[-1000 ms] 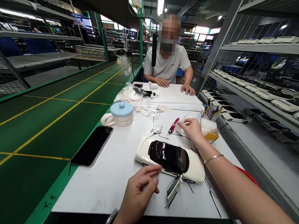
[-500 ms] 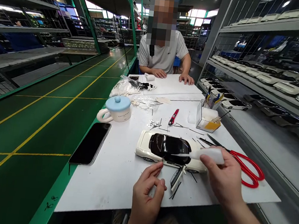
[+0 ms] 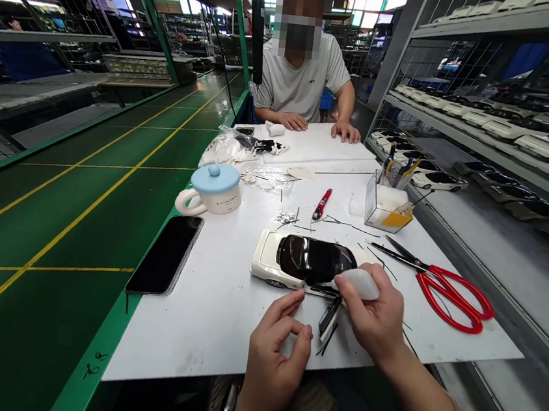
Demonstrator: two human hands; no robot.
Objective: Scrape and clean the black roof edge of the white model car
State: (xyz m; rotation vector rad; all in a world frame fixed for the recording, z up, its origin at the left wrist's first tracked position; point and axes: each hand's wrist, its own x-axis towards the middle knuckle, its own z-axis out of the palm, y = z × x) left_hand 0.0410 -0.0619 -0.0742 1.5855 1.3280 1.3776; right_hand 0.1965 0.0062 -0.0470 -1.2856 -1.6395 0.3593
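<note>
A cream model car with a black roof and dark windows lies on the white tabletop, its near-side door swung outward. My right hand grips a small white squeeze bottle over the car's front right part, hiding the bonnet; the bottle's narrow end is near the door opening. My left hand is at the car's near side, upper fingertips against or just short of the body. Its thumb and a finger are curled together in a pinch; whatever is between them is hidden. Thin black strips lie beside the door.
Red-handled scissors lie right, a red utility knife behind the car. A clear box holds tools. A lidded mug and phone stand left. A co-worker sits opposite. Racks of model cars line the right.
My right hand has moved left and turned the bottle from lying over the roof to the door area. The left hand has hardly moved. The view has shifted slightly.
</note>
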